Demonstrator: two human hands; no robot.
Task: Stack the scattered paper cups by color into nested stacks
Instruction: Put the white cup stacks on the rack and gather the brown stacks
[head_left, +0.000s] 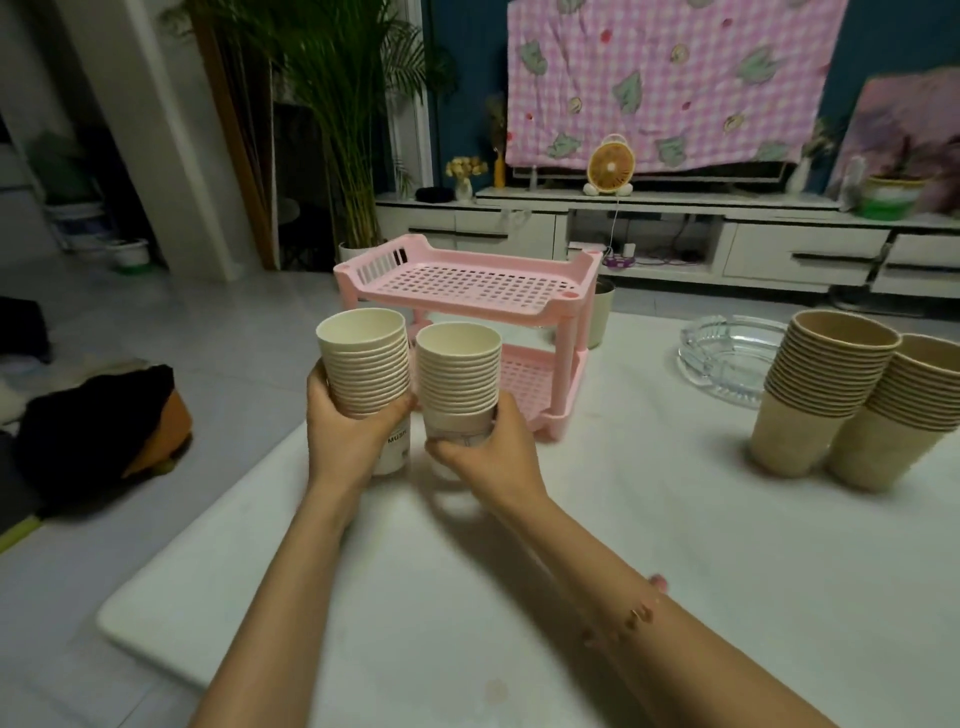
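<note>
I hold two nested stacks of white paper cups side by side above the white table (467, 597). My left hand (345, 434) grips the left white stack (366, 364) around its lower part; the bottom cup carries printed lettering. My right hand (485, 449) grips the right white stack (457, 374) near its base. The two stacks almost touch, both upright and a little tilted. At the right of the table stand two nested stacks of brown cups, one nearer the middle (815, 395) and one at the frame edge (904, 415), leaning against each other.
A pink two-tier plastic rack (467, 280) stands just behind the white stacks. A clear glass ashtray (727, 353) lies between the rack and the brown cups. A dark bag (104, 426) sits on the floor to the left. A TV cabinet runs along the back.
</note>
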